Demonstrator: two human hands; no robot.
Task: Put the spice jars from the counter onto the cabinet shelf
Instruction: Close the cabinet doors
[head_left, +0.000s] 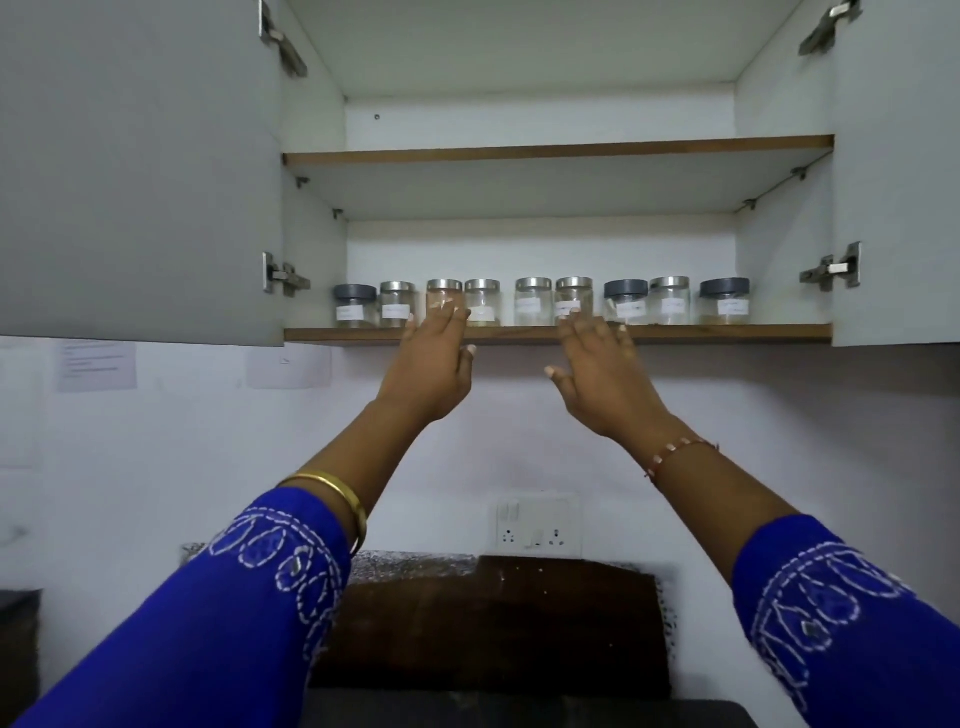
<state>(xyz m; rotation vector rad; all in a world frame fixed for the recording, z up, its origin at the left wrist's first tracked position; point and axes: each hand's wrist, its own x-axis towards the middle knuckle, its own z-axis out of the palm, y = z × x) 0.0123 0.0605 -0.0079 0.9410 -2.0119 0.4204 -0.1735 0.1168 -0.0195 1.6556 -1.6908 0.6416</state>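
Spice jars (540, 304) on shelf (727, 332), contents perhaps powders

Soft even indoor light, dim under cabinet (519, 182), slight blur on hands, wide-angle bowing at edges.

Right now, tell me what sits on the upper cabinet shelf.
Nothing shows on the brown-edged upper shelf. Seen from below, its top surface is hidden, so low items could lie there unseen.

The lower cabinet shelf (727, 332) carries nine labelled spice jars (532, 301) standing upright in one row.
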